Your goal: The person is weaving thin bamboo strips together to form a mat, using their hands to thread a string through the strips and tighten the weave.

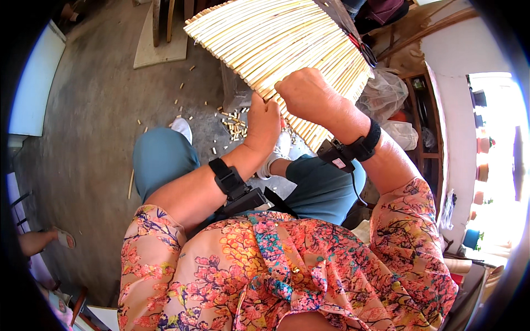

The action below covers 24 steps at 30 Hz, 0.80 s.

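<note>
Head view, and here's the left hand (265, 118), its grip pinched on the near edge of a pale yellow stick mat (287, 41)! Just to the right, the right hand (309, 91) is clenched over that same edge, though what its fingers close on is hidden. Black strapped devices (361, 146) ride both forearms. The mat fans away to the far side, scissors (364, 52) with red-and-black handles lying by its right border. Down on the floor (99, 143), cut stick stubs (236, 128) scatter between the shoes; over right, clear plastic bags (382, 91) sit beside a wooden shelf (430, 118).
</note>
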Motion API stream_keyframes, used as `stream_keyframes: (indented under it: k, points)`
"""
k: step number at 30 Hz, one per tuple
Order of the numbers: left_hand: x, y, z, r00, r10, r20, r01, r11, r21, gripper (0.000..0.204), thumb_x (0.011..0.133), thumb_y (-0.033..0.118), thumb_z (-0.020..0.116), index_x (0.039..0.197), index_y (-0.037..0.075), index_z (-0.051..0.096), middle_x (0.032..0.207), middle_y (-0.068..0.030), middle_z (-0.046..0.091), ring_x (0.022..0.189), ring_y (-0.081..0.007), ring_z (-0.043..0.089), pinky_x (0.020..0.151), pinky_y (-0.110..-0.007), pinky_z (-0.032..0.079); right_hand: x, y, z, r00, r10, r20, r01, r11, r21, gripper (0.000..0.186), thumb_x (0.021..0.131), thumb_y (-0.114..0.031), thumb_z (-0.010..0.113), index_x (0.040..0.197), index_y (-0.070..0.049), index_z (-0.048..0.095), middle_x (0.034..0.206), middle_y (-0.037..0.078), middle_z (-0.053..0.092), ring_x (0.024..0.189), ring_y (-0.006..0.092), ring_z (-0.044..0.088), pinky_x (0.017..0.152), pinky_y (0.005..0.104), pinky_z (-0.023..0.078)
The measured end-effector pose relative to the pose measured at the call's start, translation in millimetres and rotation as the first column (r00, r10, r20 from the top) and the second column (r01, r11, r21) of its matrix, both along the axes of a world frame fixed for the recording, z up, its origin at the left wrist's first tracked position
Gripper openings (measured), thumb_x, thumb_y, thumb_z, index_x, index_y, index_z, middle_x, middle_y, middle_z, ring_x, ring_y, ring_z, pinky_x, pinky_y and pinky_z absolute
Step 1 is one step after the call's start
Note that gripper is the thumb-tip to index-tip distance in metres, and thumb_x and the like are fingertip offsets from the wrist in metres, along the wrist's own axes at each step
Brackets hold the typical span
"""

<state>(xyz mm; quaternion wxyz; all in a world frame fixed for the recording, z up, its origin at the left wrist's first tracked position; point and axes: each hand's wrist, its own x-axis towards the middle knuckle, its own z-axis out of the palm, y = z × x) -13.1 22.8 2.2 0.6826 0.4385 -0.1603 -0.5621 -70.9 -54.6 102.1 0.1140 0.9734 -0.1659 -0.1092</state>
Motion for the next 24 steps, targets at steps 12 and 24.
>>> stream_keyframes:
  k: [12,24]
  points:
    - [13.9,-0.5,13.8,0.999,0.025,0.048,-0.027,0.999,0.033,0.016,0.086,0.006,0.038,0.099,0.003,0.046,0.073,-0.0048,0.052,0.050,-0.0096,0.045,0.044,-0.023,0.037,-13.9,0.9,-5.5,0.955,-0.139,0.261,0.094,0.980,0.177,0.011,0.072,-0.011,0.058,0.081,-0.004,0.059,0.071,0.009,0.058,0.067,0.0292,0.061,0.058,0.0383,0.048]
    - [88.5,6.8,39.8,0.978,-0.006,0.209,0.021,0.998,-0.067,0.018,0.087,0.019,0.048,0.092,0.003,0.056,0.068,-0.0023,0.057,0.048,-0.0073,0.045,0.041,-0.020,0.035,-121.6,0.5,-31.0,0.489,-0.598,0.636,0.413,0.800,0.435,0.053,0.081,-0.030,0.063,0.122,-0.001,0.047,0.115,0.022,0.051,0.106,0.0369,0.050,0.088,0.0405,0.042]
